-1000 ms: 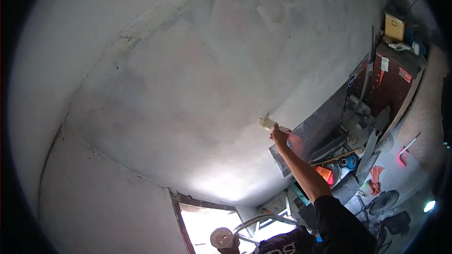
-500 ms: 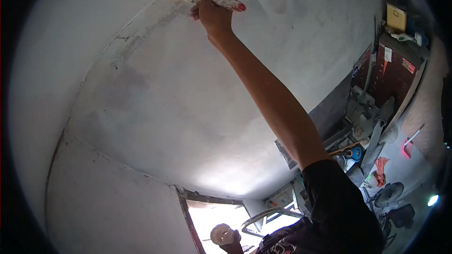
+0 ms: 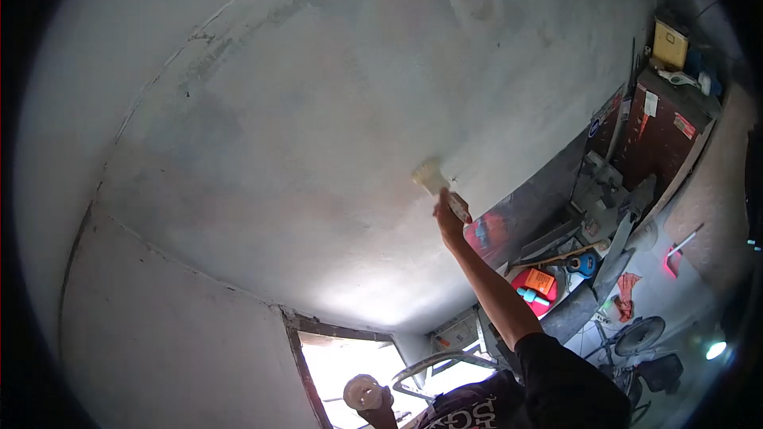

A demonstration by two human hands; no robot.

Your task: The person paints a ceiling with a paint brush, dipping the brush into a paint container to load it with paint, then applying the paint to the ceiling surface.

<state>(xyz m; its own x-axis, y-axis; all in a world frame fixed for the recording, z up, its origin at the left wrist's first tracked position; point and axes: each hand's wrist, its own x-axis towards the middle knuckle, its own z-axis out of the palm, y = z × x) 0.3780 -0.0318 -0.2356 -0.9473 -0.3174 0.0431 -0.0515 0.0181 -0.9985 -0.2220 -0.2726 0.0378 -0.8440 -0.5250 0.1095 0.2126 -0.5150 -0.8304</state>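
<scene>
My right hand (image 3: 451,218) is closed around the handle of a flat paintbrush (image 3: 430,176), its arm reaching up from the lower right. Pale, wide bristles lie against the grey-white patchy wall (image 3: 318,127). Low in the view, my left hand (image 3: 385,415) is a dark shape against the window light. It grips a small round cup (image 3: 364,391) whose open top faces me and shows something pale inside. The fingers around the cup are mostly in shadow.
A window (image 3: 350,365) glares behind the cup, beside a curved metal rail (image 3: 433,364). To the right stand a dark red cabinet (image 3: 661,123), a red round stool or lid (image 3: 531,290) with small items, a blue tool (image 3: 584,264), a fan (image 3: 640,335) and a pink dustpan (image 3: 672,262).
My right hand has carried the paintbrush from the wall's upper edge down and rightward to a lower part of the wall. The left hand still holds the cup.
</scene>
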